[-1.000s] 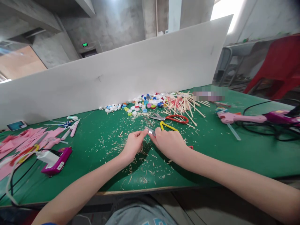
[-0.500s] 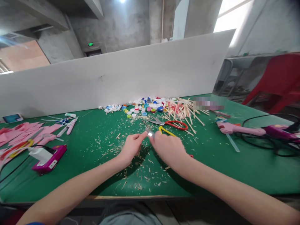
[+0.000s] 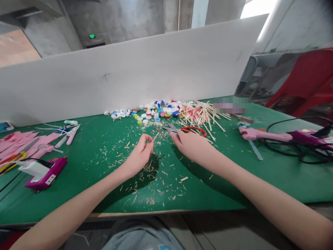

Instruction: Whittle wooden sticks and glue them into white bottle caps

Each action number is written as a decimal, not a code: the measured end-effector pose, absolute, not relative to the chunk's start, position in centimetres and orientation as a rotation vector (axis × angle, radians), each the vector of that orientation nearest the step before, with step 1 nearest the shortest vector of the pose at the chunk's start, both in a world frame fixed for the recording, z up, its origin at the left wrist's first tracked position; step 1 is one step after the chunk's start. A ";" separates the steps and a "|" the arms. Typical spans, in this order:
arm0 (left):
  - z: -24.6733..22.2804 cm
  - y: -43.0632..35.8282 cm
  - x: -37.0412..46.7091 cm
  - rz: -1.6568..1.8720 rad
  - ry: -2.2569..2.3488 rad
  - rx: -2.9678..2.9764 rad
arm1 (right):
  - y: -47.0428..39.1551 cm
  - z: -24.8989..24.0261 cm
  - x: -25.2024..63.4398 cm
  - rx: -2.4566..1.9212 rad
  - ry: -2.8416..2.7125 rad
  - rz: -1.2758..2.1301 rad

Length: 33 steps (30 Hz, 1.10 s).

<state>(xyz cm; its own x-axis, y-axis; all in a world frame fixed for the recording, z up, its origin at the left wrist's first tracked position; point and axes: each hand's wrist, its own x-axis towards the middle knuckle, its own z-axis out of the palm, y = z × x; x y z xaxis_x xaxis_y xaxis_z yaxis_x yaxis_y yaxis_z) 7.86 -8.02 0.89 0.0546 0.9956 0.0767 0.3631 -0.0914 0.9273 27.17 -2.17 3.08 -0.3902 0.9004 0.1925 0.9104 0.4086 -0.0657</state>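
Observation:
My left hand (image 3: 140,152) is closed in a pinch above the table's middle, with a short thin wooden stick (image 3: 156,136) poking up from its fingertips. To its right, my right hand (image 3: 194,146) is curled, palm down, its thumb pointing toward the left hand. Its inner side is hidden, so I cannot make out what it holds. Just beyond the right hand are open scissors (image 3: 193,130) with a red handle; the hand covers part of them. Pale wood shavings (image 3: 153,170) are scattered under and around both hands.
Bottle caps (image 3: 156,113) and a heap of wooden sticks (image 3: 205,116) lie along the white board (image 3: 130,80). At left are pink cloth pieces (image 3: 15,142) and a magenta power strip (image 3: 49,175). A pink glue gun (image 3: 265,134) with black cable lies at right.
My hands have drawn apart; before, their fingertips almost met around a small shiny piece. The stick in my left hand now shows clearly. The view has tilted down slightly.

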 end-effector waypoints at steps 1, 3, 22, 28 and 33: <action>0.8 -7.7 7.6 1.022 1.424 1.595 | -1.9 3.1 27.4 -1.589 -2.469 -0.066; 0.8 -7.1 7.0 0.984 1.438 1.634 | -1.4 3.2 27.8 -1.575 -2.460 -0.039; 1.0 -4.7 3.2 0.905 1.431 1.676 | -0.9 2.9 28.1 -1.208 -2.727 -0.018; 0.4 -4.3 2.8 0.913 1.414 1.706 | -1.0 2.5 28.3 -1.173 -2.757 -0.044; 0.5 -4.5 3.1 0.925 1.454 1.773 | -1.5 2.6 28.2 -1.079 -2.825 0.068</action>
<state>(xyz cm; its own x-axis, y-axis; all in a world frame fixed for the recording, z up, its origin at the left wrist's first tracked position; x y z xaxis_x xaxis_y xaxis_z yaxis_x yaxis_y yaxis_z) 3.12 -4.50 0.48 0.1330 0.9845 0.1144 0.5207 -0.1676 0.8371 28.22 -1.49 2.65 -0.7395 0.6666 0.0934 0.6614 0.7454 -0.0836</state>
